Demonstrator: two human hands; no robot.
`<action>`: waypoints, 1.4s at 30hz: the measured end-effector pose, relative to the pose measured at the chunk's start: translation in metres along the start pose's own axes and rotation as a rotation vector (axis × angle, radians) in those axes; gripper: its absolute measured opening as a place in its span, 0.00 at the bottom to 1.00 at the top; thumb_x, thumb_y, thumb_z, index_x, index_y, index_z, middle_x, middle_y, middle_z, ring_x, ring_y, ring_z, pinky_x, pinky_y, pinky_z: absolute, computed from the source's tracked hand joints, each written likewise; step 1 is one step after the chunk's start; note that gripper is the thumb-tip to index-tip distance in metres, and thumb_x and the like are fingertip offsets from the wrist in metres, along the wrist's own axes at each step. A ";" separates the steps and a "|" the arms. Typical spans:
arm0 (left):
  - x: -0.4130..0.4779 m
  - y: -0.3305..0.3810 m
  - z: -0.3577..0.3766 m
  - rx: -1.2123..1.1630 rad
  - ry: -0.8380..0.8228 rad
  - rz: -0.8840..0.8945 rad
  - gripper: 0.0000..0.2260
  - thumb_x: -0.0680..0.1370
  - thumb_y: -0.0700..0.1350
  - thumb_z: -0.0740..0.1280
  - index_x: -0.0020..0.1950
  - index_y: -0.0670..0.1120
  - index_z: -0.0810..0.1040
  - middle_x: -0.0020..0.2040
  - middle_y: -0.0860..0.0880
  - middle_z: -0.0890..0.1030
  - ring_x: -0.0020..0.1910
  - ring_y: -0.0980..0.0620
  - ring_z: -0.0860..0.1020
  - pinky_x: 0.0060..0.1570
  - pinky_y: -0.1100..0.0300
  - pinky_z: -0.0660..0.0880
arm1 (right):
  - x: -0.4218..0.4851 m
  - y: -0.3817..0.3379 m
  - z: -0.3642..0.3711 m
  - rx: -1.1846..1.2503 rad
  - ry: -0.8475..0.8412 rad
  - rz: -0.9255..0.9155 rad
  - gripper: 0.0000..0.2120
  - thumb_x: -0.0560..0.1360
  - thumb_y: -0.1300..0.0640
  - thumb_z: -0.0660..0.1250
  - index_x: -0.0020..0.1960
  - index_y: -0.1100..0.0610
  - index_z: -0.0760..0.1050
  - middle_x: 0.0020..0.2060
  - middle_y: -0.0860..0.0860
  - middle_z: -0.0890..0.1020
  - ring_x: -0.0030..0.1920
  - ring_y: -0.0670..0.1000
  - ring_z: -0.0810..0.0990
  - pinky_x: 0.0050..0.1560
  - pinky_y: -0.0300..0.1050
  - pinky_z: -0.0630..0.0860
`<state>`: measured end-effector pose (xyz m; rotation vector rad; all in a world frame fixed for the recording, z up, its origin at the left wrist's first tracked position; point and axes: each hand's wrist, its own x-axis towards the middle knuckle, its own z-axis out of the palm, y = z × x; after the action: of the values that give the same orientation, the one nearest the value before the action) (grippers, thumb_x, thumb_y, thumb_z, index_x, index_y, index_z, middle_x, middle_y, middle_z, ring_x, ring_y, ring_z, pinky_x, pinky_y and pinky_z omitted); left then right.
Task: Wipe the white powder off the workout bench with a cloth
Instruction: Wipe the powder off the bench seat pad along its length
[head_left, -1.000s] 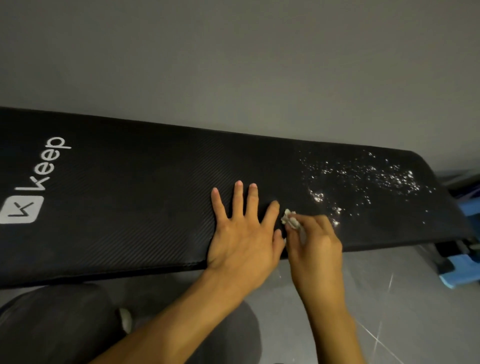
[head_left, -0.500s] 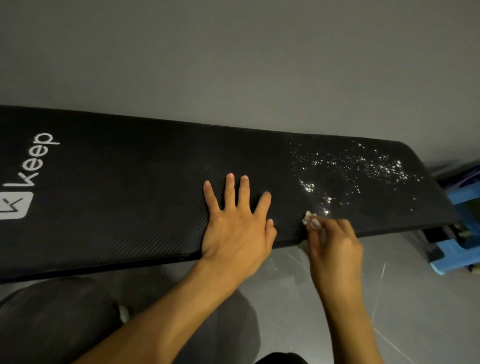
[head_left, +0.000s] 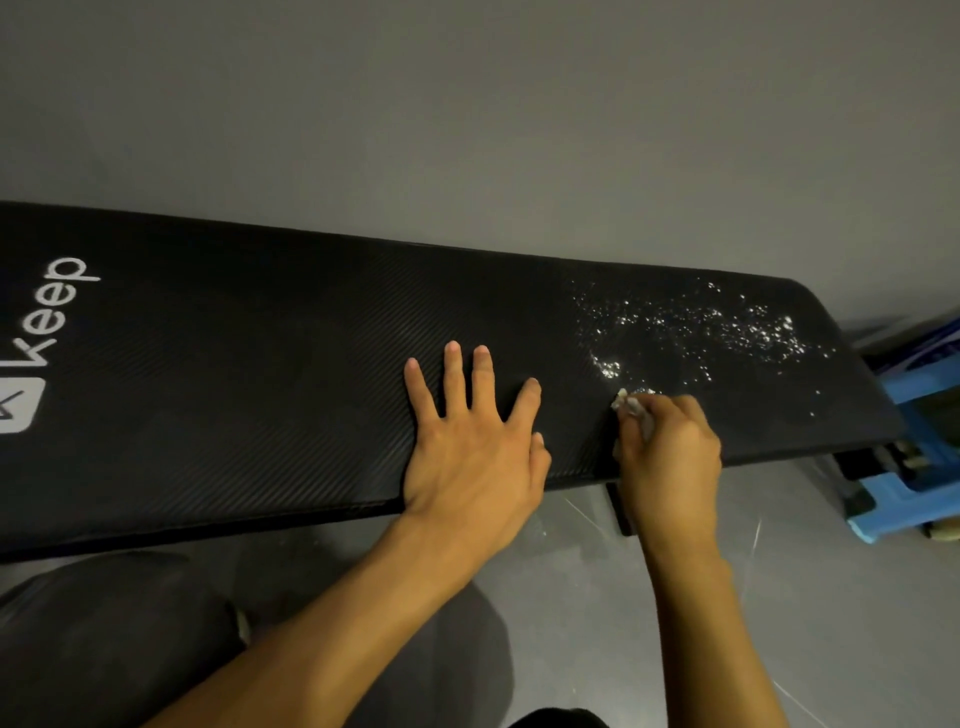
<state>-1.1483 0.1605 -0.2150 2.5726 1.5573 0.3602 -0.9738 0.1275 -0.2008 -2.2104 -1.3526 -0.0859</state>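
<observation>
With our left hand (head_left: 470, 441) spread flat on the bench (head_left: 260, 374) and our right hand (head_left: 667, 457) pinched on the cloth (head_left: 631, 405) at the powder's (head_left: 696, 327) seven-o'clock edge, we should press firmly and sweep toward two o'clock in overlapping strokes.

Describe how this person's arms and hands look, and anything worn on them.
Both forearms are bare as far as the picture shows: no sleeves in sight. The left hand and right hand carry no gloves, rings, watch or wristband that can be seen. Fingernails on the left hand look short and unpainted. No marks or tattoos show.
</observation>
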 end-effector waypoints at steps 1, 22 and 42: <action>0.000 0.001 0.000 -0.002 0.001 0.001 0.27 0.83 0.58 0.49 0.81 0.52 0.56 0.81 0.32 0.53 0.79 0.29 0.48 0.71 0.25 0.46 | -0.002 -0.002 0.000 0.003 0.004 -0.015 0.08 0.79 0.60 0.66 0.55 0.61 0.81 0.47 0.55 0.77 0.39 0.52 0.76 0.41 0.43 0.70; 0.004 0.007 0.006 0.019 0.012 0.023 0.27 0.83 0.58 0.46 0.82 0.52 0.55 0.80 0.33 0.54 0.79 0.28 0.49 0.70 0.24 0.47 | 0.001 0.019 -0.007 0.035 -0.083 -0.153 0.08 0.77 0.63 0.69 0.55 0.59 0.81 0.48 0.51 0.77 0.44 0.48 0.77 0.45 0.27 0.68; 0.003 0.009 0.001 -0.003 -0.011 0.019 0.28 0.83 0.58 0.48 0.82 0.51 0.52 0.81 0.32 0.50 0.79 0.29 0.45 0.70 0.25 0.42 | 0.020 -0.017 0.013 -0.004 -0.073 -0.028 0.10 0.78 0.57 0.67 0.57 0.60 0.79 0.50 0.56 0.77 0.45 0.55 0.78 0.44 0.50 0.75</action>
<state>-1.1390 0.1594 -0.2139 2.5841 1.5288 0.3485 -0.9816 0.1556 -0.1982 -2.2175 -1.4243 -0.0180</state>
